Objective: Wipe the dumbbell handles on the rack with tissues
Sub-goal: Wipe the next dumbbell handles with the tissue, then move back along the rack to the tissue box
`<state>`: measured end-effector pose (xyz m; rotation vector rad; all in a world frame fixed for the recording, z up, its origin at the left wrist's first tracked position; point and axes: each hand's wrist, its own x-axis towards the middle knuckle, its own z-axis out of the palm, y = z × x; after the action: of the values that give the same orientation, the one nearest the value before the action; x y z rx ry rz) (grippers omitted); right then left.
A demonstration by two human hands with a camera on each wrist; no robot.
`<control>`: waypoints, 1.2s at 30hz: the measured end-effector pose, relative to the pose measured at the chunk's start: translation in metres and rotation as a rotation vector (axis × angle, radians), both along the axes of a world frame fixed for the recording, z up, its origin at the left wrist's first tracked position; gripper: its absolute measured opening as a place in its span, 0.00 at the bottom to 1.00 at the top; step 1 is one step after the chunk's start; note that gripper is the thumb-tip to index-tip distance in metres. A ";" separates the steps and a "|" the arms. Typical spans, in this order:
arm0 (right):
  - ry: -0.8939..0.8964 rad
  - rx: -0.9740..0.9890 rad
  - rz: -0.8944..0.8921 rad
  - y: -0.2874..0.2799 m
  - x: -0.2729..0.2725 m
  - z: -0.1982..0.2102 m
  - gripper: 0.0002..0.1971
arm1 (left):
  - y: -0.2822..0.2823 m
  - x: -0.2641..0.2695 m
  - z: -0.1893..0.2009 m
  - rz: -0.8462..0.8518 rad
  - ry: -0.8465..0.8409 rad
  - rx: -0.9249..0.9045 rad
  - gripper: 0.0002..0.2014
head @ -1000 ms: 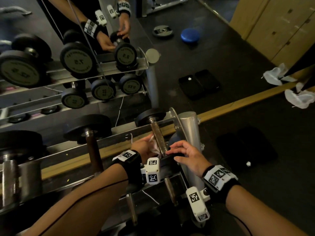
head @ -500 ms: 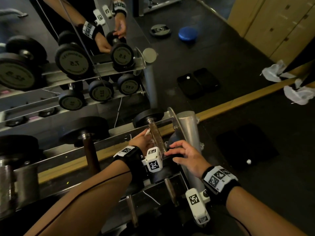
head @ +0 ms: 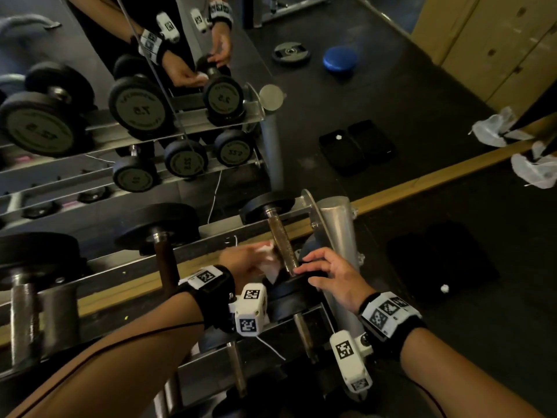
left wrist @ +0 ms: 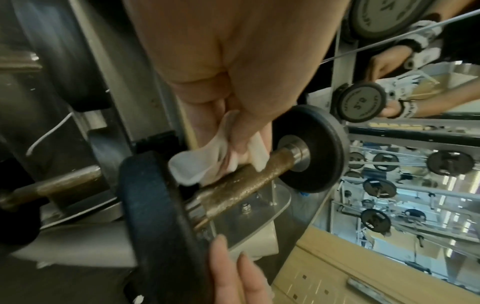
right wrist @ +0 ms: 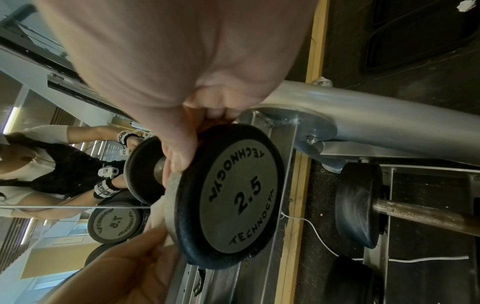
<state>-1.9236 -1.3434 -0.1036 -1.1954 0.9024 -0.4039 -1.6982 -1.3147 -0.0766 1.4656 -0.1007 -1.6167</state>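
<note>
Both hands work the 2.5 dumbbell (head: 283, 251) at the rack's (head: 193, 245) right end: left hand (head: 244, 260) pinches a soft, tear-prone tissue (left wrist: 207, 162) against the rough handle (left wrist: 241, 185), right hand (head: 334, 276) curls over the heavy near plate (right wrist: 233, 195), the best steadying hold.

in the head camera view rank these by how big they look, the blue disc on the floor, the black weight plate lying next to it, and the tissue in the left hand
1. Black weight plate and blue disc: they look about alike, so no ranking between them.
2. Tissue: smallest as seen, though the left hand hides part of it.
</note>
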 end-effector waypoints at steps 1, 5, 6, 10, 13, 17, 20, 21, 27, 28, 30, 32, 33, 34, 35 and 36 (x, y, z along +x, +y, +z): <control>0.004 -0.006 0.005 0.000 0.000 0.000 0.19 | -0.006 0.004 0.000 0.096 -0.054 -0.007 0.10; 0.011 -0.019 -0.005 0.002 0.001 -0.001 0.18 | -0.022 -0.004 -0.004 0.215 -0.127 -0.057 0.13; 0.012 -0.022 -0.010 0.002 0.001 -0.002 0.17 | -0.021 -0.011 -0.007 0.189 -0.153 -0.061 0.14; 0.000 -0.001 -0.015 0.000 0.002 -0.002 0.17 | -0.011 -0.028 -0.020 0.106 -0.231 -0.022 0.12; 0.001 0.010 -0.007 -0.001 0.002 0.001 0.17 | -0.002 -0.030 -0.021 0.040 -0.202 0.003 0.12; 0.008 -0.005 -0.001 0.001 0.002 0.005 0.17 | 0.006 -0.021 -0.011 -0.343 -0.351 0.042 0.04; 0.011 -0.002 -0.006 0.002 0.003 0.006 0.17 | 0.002 -0.004 -0.001 -0.432 -0.330 -0.006 0.09; 0.008 0.001 -0.005 0.002 0.003 0.006 0.17 | -0.001 0.002 0.000 -0.359 -0.340 -0.046 0.09; -0.006 0.013 -0.021 0.004 0.003 0.009 0.16 | -0.020 0.005 -0.003 -0.106 -0.685 -0.162 0.06; -0.010 0.015 -0.027 0.005 0.003 0.009 0.16 | -0.018 0.000 -0.007 -0.152 -0.739 -0.151 0.06; -0.018 0.019 -0.036 0.005 0.003 0.009 0.16 | -0.012 -0.012 -0.012 -0.246 -0.837 -0.133 0.05; -0.013 0.011 -0.026 0.004 0.002 0.008 0.16 | -0.004 -0.018 -0.016 -0.284 -0.863 -0.120 0.06; -0.008 0.002 -0.020 0.004 0.002 0.007 0.17 | 0.000 -0.020 -0.017 -0.293 -0.849 -0.117 0.06; -0.004 -0.007 -0.017 0.004 0.001 0.006 0.17 | 0.004 -0.021 -0.017 -0.301 -0.822 -0.116 0.07; -0.001 -0.014 -0.020 0.004 0.001 0.006 0.17 | 0.008 -0.023 -0.016 -0.308 -0.792 -0.119 0.06; 0.002 -0.024 -0.023 0.005 0.002 0.006 0.18 | 0.012 -0.026 -0.015 -0.314 -0.765 -0.122 0.05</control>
<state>-1.9219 -1.3388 -0.0972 -1.2085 0.9162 -0.4331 -1.7239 -1.3026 -0.0913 1.9637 -0.8803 -1.1633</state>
